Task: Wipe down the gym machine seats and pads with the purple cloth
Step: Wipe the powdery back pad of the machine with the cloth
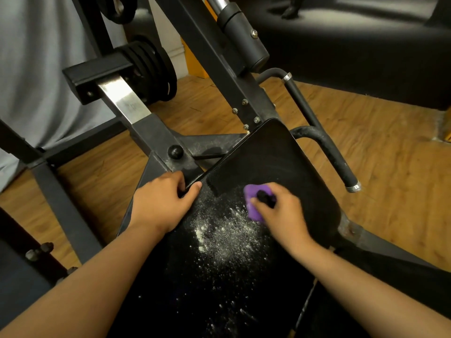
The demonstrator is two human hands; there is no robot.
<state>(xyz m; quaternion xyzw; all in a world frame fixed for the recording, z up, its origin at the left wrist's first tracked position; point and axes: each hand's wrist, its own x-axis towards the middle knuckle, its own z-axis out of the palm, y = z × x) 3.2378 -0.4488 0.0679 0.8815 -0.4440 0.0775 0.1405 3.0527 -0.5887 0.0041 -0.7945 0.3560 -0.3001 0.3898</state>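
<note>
1. Head view: a black seat pad (268, 162) of a gym machine fills the middle, sloping away from the person towards its far rounded end.
2. The right hand (280, 213) presses the purple cloth (253, 208) onto the right half of the pad. Its fingers (262, 203) are curled over the bunched cloth and hold it. A dark patch shows on the cloth under them, and what it is cannot be told.
3. The left hand (161, 203) grips the pad's left edge, with the thumb lying on top and the other fingers wrapped down over the side.
4. White powder (219, 235) is scattered over the pad between the two hands and nearer the person. The cloth sits at its far right edge, and the pad beyond the cloth looks dark, with faint smears.
5. A black foam-covered handle (336, 162) with a silver end cap runs along the pad's right side.
6. The dark steel frame (151, 135) stands left of the pad and carries a round black knob (175, 152) and a bright metal bar (124, 98).
7. Black weight plates (151, 69) are stacked behind the frame.
8. The wooden floor (390, 154) lies beneath everything, and black upholstery (353, 45) fills the top right.
</note>
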